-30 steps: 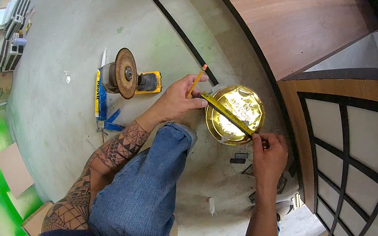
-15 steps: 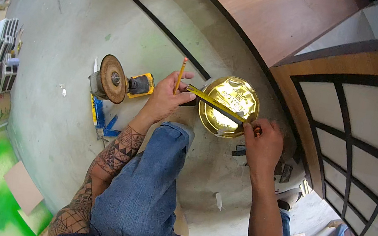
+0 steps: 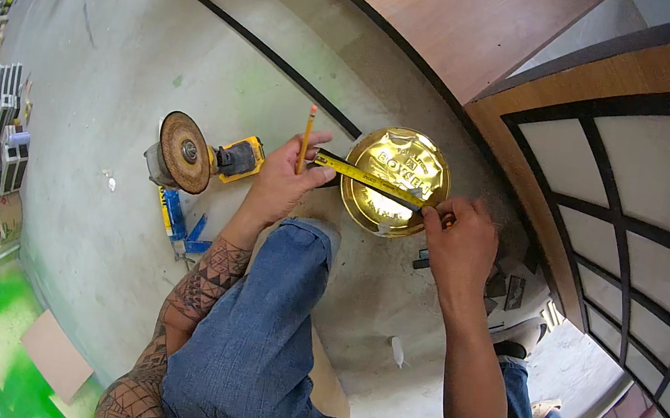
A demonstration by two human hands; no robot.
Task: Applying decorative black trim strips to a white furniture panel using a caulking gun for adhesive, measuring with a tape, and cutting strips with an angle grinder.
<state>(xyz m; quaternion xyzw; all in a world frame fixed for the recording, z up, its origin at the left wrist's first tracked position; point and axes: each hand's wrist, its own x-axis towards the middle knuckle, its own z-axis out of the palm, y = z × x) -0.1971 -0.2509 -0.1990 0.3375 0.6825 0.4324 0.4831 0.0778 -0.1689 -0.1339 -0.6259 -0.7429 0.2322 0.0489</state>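
A yellow tape measure blade (image 3: 371, 181) stretches between my hands, over a round gold lid (image 3: 402, 149) resting low above the floor. My left hand (image 3: 282, 178) pinches the blade's left end between thumb and fingers. An upright yellow pencil (image 3: 306, 140) is tucked between the fingers of that same hand. Beneath the blade, by my left fingertips, shows a dark bar-like piece (image 3: 327, 179), mostly hidden. At the lid's right edge my right hand (image 3: 462, 244) is closed on the tape's other end; the fingers cover whatever else it holds.
An angle grinder (image 3: 189, 154) with a worn disc lies left, beside a blue caulking gun (image 3: 174, 218). A long black strip (image 3: 240, 34) runs across the floor toward the lid. A black-gridded wooden panel (image 3: 611, 202) stands right. Dark offcuts (image 3: 513, 292) lie near my right forearm.
My view has shifted slightly, so the lid, hands and panel sit a little further left. Both hands keep their hold on the tape, and the person at lower right shows less.
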